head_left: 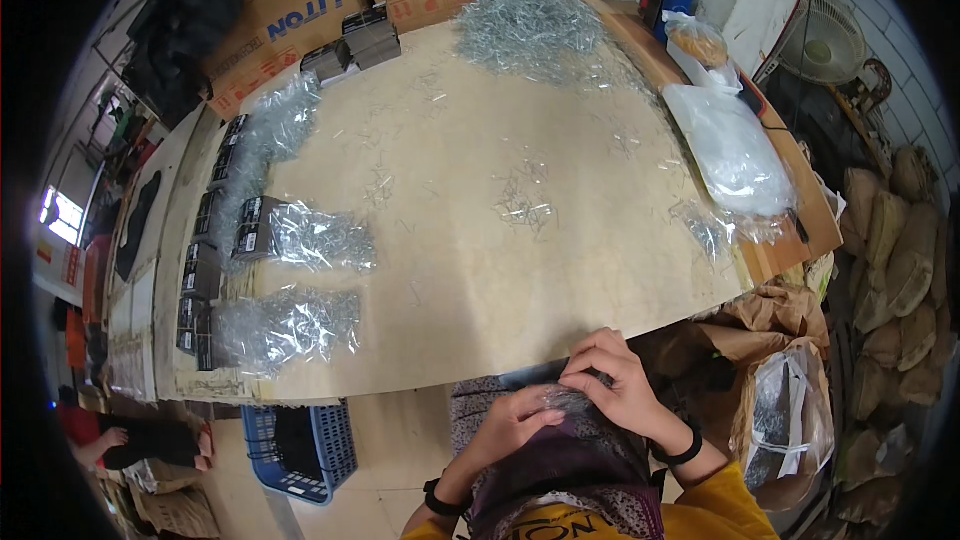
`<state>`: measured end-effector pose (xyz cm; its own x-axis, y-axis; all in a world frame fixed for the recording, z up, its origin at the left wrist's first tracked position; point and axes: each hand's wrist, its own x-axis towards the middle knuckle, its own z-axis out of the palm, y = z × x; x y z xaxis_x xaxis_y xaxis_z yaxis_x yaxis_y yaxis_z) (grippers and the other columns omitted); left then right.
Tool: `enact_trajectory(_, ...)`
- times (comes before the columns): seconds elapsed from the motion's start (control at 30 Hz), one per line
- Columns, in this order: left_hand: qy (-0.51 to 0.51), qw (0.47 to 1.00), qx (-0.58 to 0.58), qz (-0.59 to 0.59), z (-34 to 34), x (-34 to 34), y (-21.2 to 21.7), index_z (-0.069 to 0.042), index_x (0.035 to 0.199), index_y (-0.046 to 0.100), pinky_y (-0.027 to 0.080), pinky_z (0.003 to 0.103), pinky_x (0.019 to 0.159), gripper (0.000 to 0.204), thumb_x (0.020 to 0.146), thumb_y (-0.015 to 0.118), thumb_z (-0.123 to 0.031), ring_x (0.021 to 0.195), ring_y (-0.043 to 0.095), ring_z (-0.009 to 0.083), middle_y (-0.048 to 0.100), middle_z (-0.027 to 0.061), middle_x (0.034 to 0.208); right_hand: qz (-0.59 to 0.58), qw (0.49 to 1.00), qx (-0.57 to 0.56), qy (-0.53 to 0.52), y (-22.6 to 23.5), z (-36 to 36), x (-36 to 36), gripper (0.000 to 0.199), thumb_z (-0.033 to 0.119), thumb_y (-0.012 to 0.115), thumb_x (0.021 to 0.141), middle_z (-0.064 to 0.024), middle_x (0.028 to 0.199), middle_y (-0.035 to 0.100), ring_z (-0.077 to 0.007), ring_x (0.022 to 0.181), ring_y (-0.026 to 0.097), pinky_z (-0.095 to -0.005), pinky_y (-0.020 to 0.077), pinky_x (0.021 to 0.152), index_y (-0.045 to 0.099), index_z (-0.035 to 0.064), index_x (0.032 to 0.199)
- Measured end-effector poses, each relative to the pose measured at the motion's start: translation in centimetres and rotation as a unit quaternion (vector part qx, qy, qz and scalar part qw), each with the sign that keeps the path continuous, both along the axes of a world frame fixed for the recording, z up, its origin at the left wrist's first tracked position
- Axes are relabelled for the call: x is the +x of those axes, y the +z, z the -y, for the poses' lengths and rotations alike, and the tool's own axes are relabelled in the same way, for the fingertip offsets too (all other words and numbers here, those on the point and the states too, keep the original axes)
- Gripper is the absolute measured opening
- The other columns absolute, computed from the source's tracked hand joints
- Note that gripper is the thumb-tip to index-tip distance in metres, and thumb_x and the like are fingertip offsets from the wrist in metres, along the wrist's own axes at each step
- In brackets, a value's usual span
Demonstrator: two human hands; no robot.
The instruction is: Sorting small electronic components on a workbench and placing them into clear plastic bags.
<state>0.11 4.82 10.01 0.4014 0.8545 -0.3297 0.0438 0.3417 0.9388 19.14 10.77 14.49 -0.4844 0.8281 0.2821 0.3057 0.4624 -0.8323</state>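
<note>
**Small clear bag of metal pieces held at the desk's near edge**

A small clear plastic bag (565, 400), crinkled and filled with thin silvery metal pieces, is held over the lap just below the near edge of the pale plywood desk (450, 190). The left hand (510, 425) is curled under the bag, fingers closed on its lower side. The right hand (615, 380) is pinched on the bag's top, fingertips bent together. On the desk, far from the bag, a large tangled heap of shiny wire pieces (530, 25) is piled. To the bag's upper left, glossy filled bags (290, 325) are laid beside dark flat cards. A blue slatted plastic crate (300, 445) is seen left of the bag, on the floor.
</note>
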Motion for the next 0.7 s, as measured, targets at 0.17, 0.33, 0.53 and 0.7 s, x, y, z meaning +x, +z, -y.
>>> enact_trajectory(0.17,0.060,0.989,-0.014,0.135,-0.5,0.5,0.4,0.002,0.127,0.049,0.053,0.032,0.088,0.040,0.088,0.061,-0.001,0.105,0.056,0.0137,0.056,0.0096,0.122,0.049,0.994,0.013,0.092,-0.1,-0.3,0.1,0.022,0.009,0.073,0.072,-0.0052,0.104,0.059,-0.0229,0.101,0.050,-0.0350,0.0349,0.091,0.071,0.0113,0.093)
enact_trajectory(0.33,0.128,0.953,-0.114,0.250,-0.8,-0.1,0.5,0.002,0.130,0.045,0.053,0.044,0.092,0.037,0.098,0.045,-0.017,0.112,0.054,0.0206,0.049,0.0139,0.131,0.023,0.999,-0.028,0.008,1.7,-1.2,1.0,0.014,0.015,0.070,0.079,-0.0064,0.100,0.060,-0.0228,0.095,0.052,-0.0340,0.0357,0.088,0.067,0.0074,0.089)
enact_trajectory(0.53,0.213,0.930,-0.138,0.267,-1.1,-0.3,2.5,0.006,0.120,0.053,0.051,0.042,0.091,0.047,0.100,0.038,-0.034,0.112,0.055,0.0287,0.055,0.0157,0.124,-0.015,0.996,-0.083,0.019,0.9,-2.2,0.6,0.008,0.011,0.069,0.079,-0.0039,0.082,0.060,-0.0205,0.083,0.054,-0.0317,0.0360,0.083,0.065,0.0052,0.083)
enact_trajectory(0.7,0.086,0.978,0.152,-0.117,-2.7,-1.5,5.6,-0.001,0.094,0.069,0.048,0.024,0.079,0.018,0.083,0.070,-0.016,0.090,0.061,0.0127,0.066,0.0063,0.093,0.027,0.999,-0.004,0.042,2.0,-2.5,-0.1,0.006,0.007,0.070,0.078,-0.0058,0.083,0.061,-0.0214,0.080,0.054,-0.0299,0.0387,0.077,0.066,0.0046,0.082)
